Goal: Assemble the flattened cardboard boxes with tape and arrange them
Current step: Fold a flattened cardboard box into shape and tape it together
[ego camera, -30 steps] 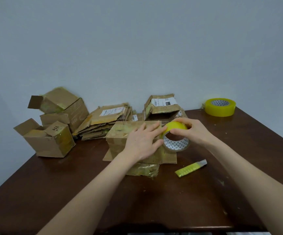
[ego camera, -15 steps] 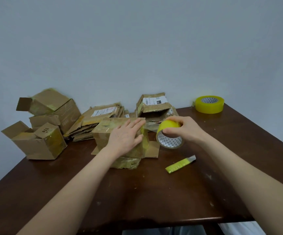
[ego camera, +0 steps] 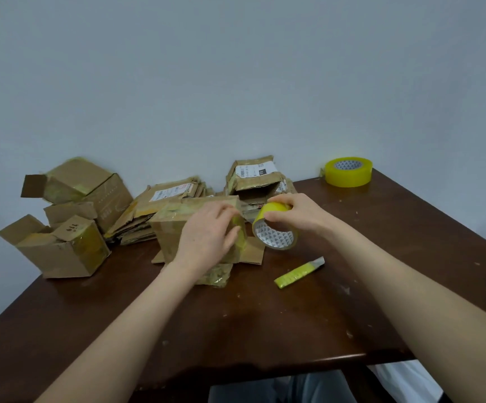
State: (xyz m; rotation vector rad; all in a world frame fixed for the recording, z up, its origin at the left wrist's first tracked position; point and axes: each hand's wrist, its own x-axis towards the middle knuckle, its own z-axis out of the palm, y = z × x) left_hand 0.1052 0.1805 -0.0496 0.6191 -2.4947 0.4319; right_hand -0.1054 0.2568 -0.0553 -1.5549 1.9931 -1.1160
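A brown cardboard box (ego camera: 169, 228) stands in the middle of the dark wooden table (ego camera: 265, 321), its flaps spread on the tabletop. My left hand (ego camera: 206, 234) lies flat against the box's near right side, fingers pressing a strip of yellow tape. My right hand (ego camera: 297, 212) grips a yellow tape roll (ego camera: 273, 232) from above, just right of the box and held off the table. Behind the box lies a pile of flattened boxes (ego camera: 171, 196). Assembled boxes (ego camera: 61, 245) sit at the left.
A yellow utility knife (ego camera: 298, 273) lies on the table right of the box. A second yellow tape roll (ego camera: 348, 171) stands at the far right corner by the wall. A partly opened box (ego camera: 256, 181) sits behind my right hand. The table's near edge is close.
My left hand slid right across the box side toward the taped corner. The tape roll stays in my right hand beside the box. The camera view shifted slightly.
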